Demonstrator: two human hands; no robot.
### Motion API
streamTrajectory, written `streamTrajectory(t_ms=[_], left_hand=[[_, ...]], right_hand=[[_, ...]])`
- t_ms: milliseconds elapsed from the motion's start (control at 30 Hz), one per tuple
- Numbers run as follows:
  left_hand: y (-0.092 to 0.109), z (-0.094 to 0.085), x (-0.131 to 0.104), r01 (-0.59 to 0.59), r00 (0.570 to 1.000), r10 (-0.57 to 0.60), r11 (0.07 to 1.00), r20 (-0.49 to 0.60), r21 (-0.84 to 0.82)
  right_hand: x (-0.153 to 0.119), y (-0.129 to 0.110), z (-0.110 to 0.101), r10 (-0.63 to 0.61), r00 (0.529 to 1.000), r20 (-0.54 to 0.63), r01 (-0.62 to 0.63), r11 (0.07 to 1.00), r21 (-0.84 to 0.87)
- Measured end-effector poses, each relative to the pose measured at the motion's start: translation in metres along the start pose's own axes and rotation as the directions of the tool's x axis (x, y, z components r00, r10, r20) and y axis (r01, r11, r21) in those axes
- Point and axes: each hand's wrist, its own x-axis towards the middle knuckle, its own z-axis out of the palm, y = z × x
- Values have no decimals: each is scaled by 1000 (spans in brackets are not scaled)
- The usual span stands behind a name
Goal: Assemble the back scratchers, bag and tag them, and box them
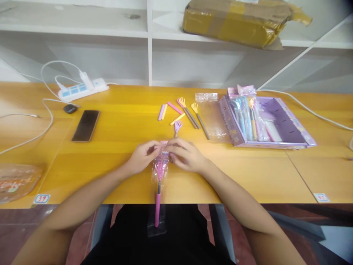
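A clear plastic bag with a pink hand-shaped back scratcher inside hangs over the table's front edge. At its printed top, my left hand pinches the left side and my right hand holds the right side with bent fingers. A purple-headed scratcher lies just beyond my right hand, partly hidden by it. Farther back are yellow-headed scratchers with bare metal rods, and several purple, yellow and pink handle tubes.
On the right, a purple box holds several bagged scratchers. Empty clear bags lie beside it. A phone, power strip and cables are on the left; a taped parcel sits on the shelf.
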Motion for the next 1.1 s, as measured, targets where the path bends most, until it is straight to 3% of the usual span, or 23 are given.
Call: streamTrajectory(t_ms=[267,700,1100], left_hand=[[2,-1,3,-54,999,54,999,-6,0],[-1,-1,4,48,998,-48,999,34,-13],[-2,-1,5,56,997,-52,997,65,-54]], right_hand=[[-1,1,2,78,997,-10,-78,996,40],[-1,-2,1,120,992,-47,-102,953,285],[-2,-2,-5,35,999,-8,-35,996,83]])
